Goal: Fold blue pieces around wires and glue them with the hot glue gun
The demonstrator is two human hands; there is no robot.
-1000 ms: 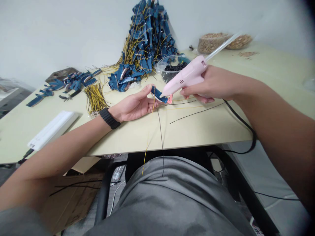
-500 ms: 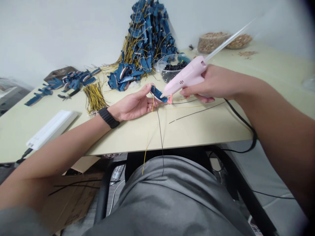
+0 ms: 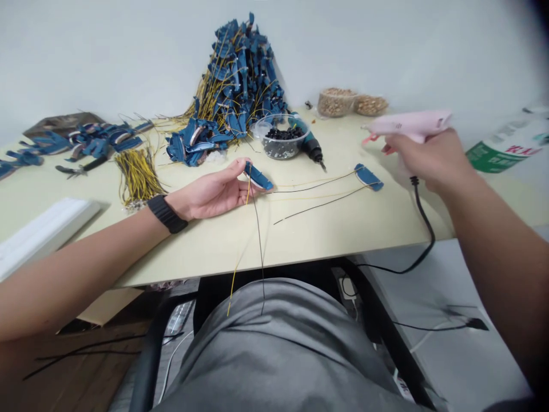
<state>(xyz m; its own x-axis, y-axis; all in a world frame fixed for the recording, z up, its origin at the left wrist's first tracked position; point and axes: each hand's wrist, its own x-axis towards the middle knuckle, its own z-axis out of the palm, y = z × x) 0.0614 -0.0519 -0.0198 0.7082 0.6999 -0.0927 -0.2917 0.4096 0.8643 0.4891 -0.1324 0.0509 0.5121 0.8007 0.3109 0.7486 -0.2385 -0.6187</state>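
Currently L hand (image 3: 210, 194) is pinching blue piece (image 3: 258, 176), approx 12 o'clock of wearer, wires (image 3: 259, 232) dangling; R hand (image 3: 433, 157) is gripping pink glue gun (image 3: 409, 122), approx 2 o'clock of piece. Working well prob. means keeping piece steady, tip clear of wires.

Curved blue piece (image 3: 259, 177) tilted in left hand (image 3: 217, 191), wires (image 3: 259, 229) dangling, pink glue gun (image 3: 409, 124) in right hand (image 3: 435, 157)
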